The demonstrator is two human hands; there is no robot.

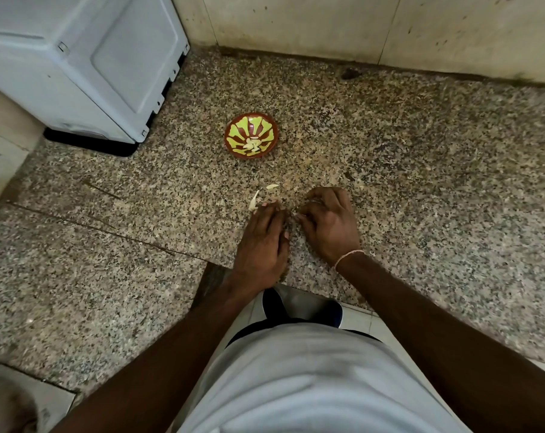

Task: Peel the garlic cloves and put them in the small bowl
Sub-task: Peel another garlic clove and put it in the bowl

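Head view: a speckled granite counter (421,157) fills most of the frame, with a stained tile wall (327,23) along its far edge. At about 11 o'clock from the hands stands a pale grey appliance (86,60) on a black base; no brand, label or writing can be read on it or anywhere else.

The small bowl (251,135), red-brown with a yellow-green petal pattern, sits on the counter at 12 o'clock from the hands, well apart from them. Peeled garlic cloves (252,145) lie in its near part.

Both hands rest on the counter at the middle of the frame, fingertips nearly meeting. The left hand (263,242) lies flat-backed with its fingers drawn together toward the right hand. The right hand (329,223) is curled, fingers tucked under, with a thin pale thread bracelet (349,257) at the wrist. Something small and pale shows between the fingertips, too hidden to tell what it is or which hand clasps it.

Two pale garlic peels (254,200) lie just beyond the left fingertips, at about 11 o'clock.

A light shirt (311,379) fills the bottom.
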